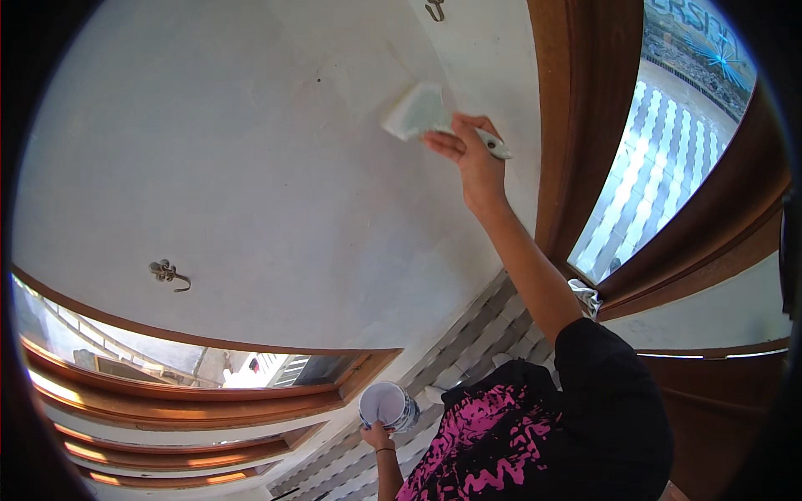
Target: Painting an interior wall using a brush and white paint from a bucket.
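My right hand (479, 160) is raised at the upper middle, fingers closed around the pale handle of a wide paintbrush (424, 111). The brush's light bristles lie against, or very close to, the white wall (276, 184); their edge is slightly blurred. Low down, my left hand (378, 436) grips the rim of a paint bucket (389, 406). White shows inside the bucket, and its outside is patterned; how full it is I cannot tell.
Metal hooks (170, 273) stick out of the wall, another (434, 10) near the top. A brown wooden frame (576, 108) borders a glass pane at right. Wood-framed windows (192, 380) run along the lower left. Patterned floor tiles (468, 342) lie below; a crumpled cloth (586, 296) is by the frame.
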The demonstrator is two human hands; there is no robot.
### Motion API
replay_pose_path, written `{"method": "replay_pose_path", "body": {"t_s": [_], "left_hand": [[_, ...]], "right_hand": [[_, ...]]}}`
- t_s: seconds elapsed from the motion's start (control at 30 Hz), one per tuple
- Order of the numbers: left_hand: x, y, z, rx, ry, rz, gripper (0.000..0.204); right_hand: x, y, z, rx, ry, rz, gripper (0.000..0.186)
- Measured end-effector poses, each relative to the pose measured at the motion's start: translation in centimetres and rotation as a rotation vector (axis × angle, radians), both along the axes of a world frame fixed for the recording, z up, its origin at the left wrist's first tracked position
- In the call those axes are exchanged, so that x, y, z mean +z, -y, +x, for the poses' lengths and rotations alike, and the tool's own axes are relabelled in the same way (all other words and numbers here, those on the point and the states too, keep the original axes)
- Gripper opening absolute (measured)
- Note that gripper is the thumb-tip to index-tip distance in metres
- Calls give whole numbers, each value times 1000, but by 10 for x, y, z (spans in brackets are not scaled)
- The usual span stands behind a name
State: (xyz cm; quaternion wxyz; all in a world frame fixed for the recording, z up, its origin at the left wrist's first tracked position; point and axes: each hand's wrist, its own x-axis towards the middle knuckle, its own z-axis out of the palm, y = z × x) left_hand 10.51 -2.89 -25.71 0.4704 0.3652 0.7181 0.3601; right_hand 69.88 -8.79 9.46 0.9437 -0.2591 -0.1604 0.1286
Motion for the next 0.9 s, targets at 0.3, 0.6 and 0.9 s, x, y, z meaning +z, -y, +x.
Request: {"method": "replay_pose_path", "body": {"t_s": [0.3,0.6,0.9], "left_hand": [[15,19,5,36,16,-27,33],[-1,24,-16,103,-16,5,24],[-3,31,-21,126,43,-5,35]], "right_hand": [[-128,-38,2,-86,-50,105,10],[-289,-13,-34,-11,-362,-370,10],[-193,-44,-26,-103,-314,-678,9]]}}
